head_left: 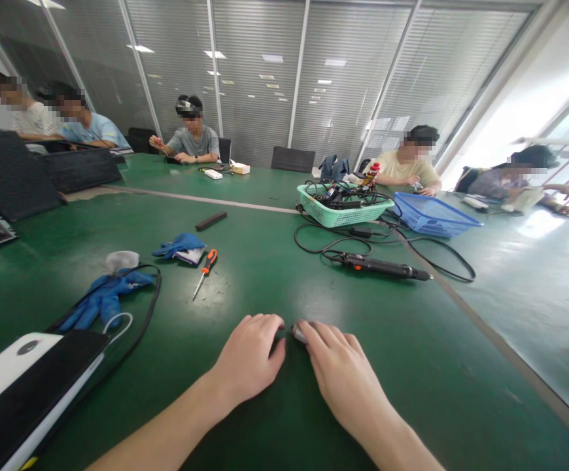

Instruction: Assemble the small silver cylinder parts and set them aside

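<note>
My left hand (250, 356) rests on the green table (245, 432), its fingers bent and its thumb apart from them. I see nothing between them. Just to its right, my right hand (341, 363) lies palm down with its fingers closed over a small greyish object (299, 334). Only one end of that object shows past the fingertips, so its kind is unclear. Beyond my left hand lies a screwdriver (209, 261) with an orange and black handle. A black electric screwdriver (382, 267) with a cable lies beyond my right hand.
Blue gloves (101, 301) and a white-and-black device (34, 373) lie at left. Further off are a folded blue glove (181, 245), a dark bar (210, 221), a green basket (343, 214) of cables and a blue basket (436, 219). Several people sit around the table.
</note>
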Motion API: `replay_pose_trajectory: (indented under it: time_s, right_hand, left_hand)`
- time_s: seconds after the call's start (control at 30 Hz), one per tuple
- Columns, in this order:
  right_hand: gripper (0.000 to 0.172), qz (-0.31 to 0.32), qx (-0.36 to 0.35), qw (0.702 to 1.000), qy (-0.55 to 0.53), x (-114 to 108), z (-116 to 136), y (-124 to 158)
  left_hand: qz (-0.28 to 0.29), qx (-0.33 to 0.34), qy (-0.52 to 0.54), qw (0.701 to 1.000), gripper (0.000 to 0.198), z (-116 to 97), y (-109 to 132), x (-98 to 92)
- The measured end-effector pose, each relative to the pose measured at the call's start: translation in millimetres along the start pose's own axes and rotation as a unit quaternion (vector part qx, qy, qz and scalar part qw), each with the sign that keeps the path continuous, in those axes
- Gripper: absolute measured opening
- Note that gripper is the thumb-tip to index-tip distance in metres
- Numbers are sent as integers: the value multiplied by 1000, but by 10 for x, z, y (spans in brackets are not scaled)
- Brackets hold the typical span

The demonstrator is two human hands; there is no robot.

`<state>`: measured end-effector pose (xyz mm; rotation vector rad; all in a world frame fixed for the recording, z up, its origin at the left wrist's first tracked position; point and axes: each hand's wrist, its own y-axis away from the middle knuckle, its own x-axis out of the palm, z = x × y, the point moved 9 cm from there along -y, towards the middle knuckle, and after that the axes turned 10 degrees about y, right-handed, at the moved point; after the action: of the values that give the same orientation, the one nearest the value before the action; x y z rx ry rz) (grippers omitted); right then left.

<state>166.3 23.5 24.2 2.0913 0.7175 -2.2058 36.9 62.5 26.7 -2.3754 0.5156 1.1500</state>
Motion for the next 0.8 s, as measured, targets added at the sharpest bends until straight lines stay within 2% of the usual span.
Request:
replay_pose_trajectory:
  time_s: [0.1, 0.3, 0.43, 0.57, 0.67, 0.8]
  right_hand:
    - [48, 5, -32, 999, -27, -18, 107, 3]
    - [54, 42, -17, 995, -91, -41, -42, 1]
    - [67, 90, -11, 989, -118, -40, -155, 42]
    - [74, 123, -1, 984, -125, -60, -319, 76]
    - [63, 125, 28, 985, -120, -72, -482, 72]
    - [23, 134, 22, 983, -124, -65, -539, 60]
  left_hand:
    - [2, -4, -1, 1000, 21, 4, 4, 9]
    - [36, 42, -4, 998, 43, -37, 24, 101]
    - [48, 51, -11, 998, 38, -24, 15, 134]
    - [46, 41, -2, 998, 23, -19, -5, 127]
    - [41, 28, 2, 999, 18, -14, -22, 113]
    - [25, -7, 0, 1000, 14, 34, -51, 83]
